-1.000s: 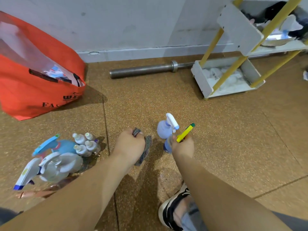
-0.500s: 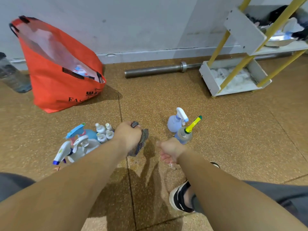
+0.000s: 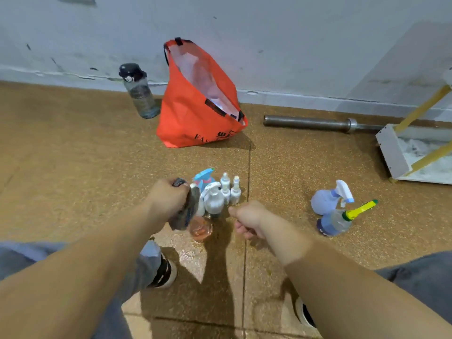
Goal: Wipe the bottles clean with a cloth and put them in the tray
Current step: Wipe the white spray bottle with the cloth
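Observation:
My left hand is closed on a grey cloth that hangs down just left of a cluster of bottles on the floor. The cluster holds a white pump bottle, small white dropper bottles, a blue trigger sprayer and a clear bottle of pink liquid. My right hand is curled loosely with nothing in it, just right of the cluster. Two spray bottles stand apart at the right: a pale blue one and a clear one with a yellow-green nozzle.
An orange bag stands open by the wall, a dark water bottle to its left. A steel barbell bar lies along the wall. A white tray-like shelf with yellow legs is at the right edge. My shoes show near the bottom.
My right hand let go of the yellow-nozzled spray bottle, which now stands beside the pale blue one, and came left to the bottle cluster. The view swung left; my left hand still grips the cloth.

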The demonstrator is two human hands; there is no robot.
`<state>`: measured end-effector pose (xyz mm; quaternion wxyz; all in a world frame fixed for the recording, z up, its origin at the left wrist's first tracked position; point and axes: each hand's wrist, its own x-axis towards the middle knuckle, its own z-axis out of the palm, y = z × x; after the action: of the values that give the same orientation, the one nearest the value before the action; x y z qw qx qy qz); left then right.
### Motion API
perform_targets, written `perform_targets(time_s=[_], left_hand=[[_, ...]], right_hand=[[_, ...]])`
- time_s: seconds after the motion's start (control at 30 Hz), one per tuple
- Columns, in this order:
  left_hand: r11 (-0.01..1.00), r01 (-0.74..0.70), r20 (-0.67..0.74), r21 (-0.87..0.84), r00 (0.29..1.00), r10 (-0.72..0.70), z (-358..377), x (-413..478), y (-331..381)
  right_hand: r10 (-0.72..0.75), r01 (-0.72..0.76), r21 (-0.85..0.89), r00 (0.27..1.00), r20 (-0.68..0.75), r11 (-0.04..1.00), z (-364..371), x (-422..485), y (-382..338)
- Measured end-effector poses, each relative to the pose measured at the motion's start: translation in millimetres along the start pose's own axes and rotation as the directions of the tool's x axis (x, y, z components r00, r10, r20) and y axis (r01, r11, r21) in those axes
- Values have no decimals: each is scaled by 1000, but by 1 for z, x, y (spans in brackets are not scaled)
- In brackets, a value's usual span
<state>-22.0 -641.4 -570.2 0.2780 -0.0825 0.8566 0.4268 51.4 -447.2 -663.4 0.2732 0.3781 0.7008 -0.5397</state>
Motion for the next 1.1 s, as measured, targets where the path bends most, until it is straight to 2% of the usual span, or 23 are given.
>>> perform_targets(time_s=[0.17, 0.37, 0.5, 0.6, 0.83, 0.97, 1.1], left_hand=[[980, 167, -135, -108, 974, -181, -45, 19, -32], [949, 267, -114, -167, 951, -288, -20, 28, -69], [946, 244, -132, -214, 952, -276, -3, 35, -77], [940, 232, -138, -250, 952, -272, 1, 39, -73], [936, 199, -142, -289, 958, -248, 2, 43, -75], [923, 165, -176, -347, 955, -237, -6, 38, -75], [915, 113, -192, -388, 961, -200, -12, 27, -60]], right_hand=[[-81, 90, 88, 992, -98, 992, 35, 14, -10], [-83, 110, 100, 966, -244, 989, 52, 51, -7], [-198, 214, 58, 958, -208, 975, 58, 64, -23], [-254, 277, 114, 951, -177, 954, 67, 75, -25], [-339, 309, -145, 891, -301, 940, 76, 94, -21], [-373, 305, -238, 866, -333, 922, 66, 90, -13], [-470, 351, -360, 819, -328, 864, 41, 65, -19]])
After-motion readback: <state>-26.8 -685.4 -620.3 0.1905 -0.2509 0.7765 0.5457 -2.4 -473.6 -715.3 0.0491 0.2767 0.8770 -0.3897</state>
